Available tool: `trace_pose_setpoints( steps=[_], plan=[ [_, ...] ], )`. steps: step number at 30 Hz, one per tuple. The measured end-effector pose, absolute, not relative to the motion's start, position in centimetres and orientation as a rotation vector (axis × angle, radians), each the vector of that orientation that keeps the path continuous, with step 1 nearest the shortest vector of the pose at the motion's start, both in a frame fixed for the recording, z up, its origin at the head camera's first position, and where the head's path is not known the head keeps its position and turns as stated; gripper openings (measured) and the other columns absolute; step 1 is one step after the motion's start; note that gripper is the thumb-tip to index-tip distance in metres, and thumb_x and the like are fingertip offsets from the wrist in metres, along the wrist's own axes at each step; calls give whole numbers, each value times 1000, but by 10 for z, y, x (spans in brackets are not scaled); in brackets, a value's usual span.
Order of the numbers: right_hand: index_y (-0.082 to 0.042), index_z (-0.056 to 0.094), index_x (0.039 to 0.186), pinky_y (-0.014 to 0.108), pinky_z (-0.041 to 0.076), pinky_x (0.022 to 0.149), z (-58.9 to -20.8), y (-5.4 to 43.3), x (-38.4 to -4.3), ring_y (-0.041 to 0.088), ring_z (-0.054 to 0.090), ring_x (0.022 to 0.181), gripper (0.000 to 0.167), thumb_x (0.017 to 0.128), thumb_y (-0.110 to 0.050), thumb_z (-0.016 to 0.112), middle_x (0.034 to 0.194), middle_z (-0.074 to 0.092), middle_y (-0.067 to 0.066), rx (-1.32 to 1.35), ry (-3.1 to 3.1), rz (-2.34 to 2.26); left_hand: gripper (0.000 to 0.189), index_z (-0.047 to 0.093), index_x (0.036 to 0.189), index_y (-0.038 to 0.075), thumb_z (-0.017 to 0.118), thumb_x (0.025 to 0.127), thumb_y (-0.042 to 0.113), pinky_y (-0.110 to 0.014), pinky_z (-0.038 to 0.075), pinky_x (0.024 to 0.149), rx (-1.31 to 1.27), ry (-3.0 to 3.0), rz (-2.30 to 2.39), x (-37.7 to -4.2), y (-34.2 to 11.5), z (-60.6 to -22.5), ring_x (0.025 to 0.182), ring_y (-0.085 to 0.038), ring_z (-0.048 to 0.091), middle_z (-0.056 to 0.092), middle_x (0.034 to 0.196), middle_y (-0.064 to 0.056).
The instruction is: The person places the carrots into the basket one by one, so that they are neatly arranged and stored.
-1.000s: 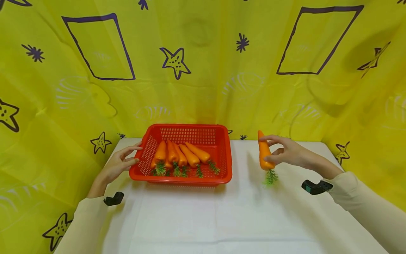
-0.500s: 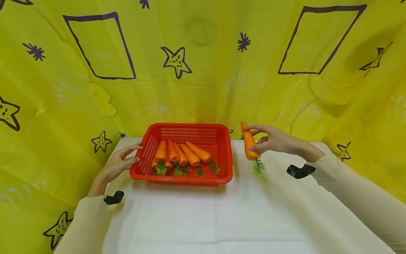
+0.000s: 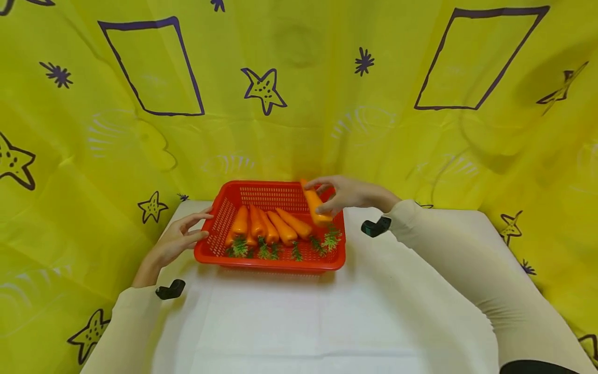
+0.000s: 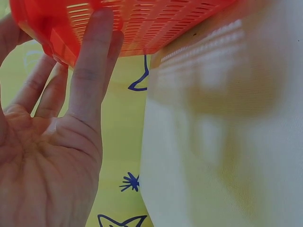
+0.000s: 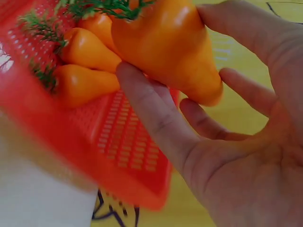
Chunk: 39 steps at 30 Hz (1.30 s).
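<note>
My right hand [image 3: 343, 194] pinches an orange carrot [image 3: 315, 202] with a leafy green top, tilted over the right end of the red basket [image 3: 280, 268]. In the right wrist view, thumb and fingers hold this carrot [image 5: 165, 42] from both sides, its tip pointing down. My left hand [image 3: 179, 239] touches the basket's left end with fairly straight fingers. In the left wrist view the thumb [image 4: 87, 71] lies along the slotted basket wall [image 4: 156, 23], other fingers at the rim. Several carrots [image 3: 282, 228] lie side by side in the basket, green tops toward me.
The basket stands on a white-covered table [image 3: 280, 322]. A yellow curtain [image 3: 308, 130] with dark drawn stars and frames rises behind and at both sides. Dark straps with small devices [image 3: 376, 227] sit at both wrists.
My right hand has carried the carrot leftward from above the table's right side to over the basket's right end. My left hand has stayed at the basket's left end.
</note>
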State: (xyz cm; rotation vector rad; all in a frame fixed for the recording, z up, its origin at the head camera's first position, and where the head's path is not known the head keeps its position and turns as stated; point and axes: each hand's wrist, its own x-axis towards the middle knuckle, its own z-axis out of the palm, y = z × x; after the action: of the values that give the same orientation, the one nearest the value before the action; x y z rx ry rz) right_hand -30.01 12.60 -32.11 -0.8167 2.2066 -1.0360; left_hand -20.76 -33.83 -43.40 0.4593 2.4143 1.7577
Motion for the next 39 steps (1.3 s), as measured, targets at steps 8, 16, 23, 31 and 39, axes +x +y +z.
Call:
trace_pose_setpoints(
  steps=[8,16,23,31,39],
  plan=[
    [-18,48,154,49,58,86,-347,78,-325,26,62,96,68,93,-12,78,146,43,15,-798,2059,-1005,43,50,142,-4,62,102,7,-32,60,82,483,2373,1789,-211,-336,-434,113,-8,66,22,169,-16],
    [-14,45,156,43,59,83,-370,47,-344,21,58,89,69,94,-10,75,138,49,16,-775,1984,-984,42,51,142,-2,62,102,7,-33,60,81,486,2382,1793,-212,-338,-435,114,-9,66,23,169,-14],
    [-14,48,154,37,58,82,-386,27,-355,20,58,83,63,95,-12,72,148,48,6,-757,1955,-953,42,51,141,-3,62,102,8,-34,60,80,467,2392,1789,-209,-338,-435,117,-7,64,23,169,-13],
    [-14,49,153,34,56,76,-396,15,-362,20,55,82,62,95,-12,72,142,54,8,-715,1936,-953,42,50,142,-3,61,103,7,-33,60,81,479,2389,1786,-212,-338,-435,114,-11,67,22,170,-12],
    [-14,51,152,37,58,86,-403,11,-364,20,64,93,60,96,-18,74,148,53,9,-714,1922,-971,44,49,143,-5,62,102,6,-33,60,82,476,2384,1792,-210,-339,-434,120,-14,64,22,170,-13]
  ],
)
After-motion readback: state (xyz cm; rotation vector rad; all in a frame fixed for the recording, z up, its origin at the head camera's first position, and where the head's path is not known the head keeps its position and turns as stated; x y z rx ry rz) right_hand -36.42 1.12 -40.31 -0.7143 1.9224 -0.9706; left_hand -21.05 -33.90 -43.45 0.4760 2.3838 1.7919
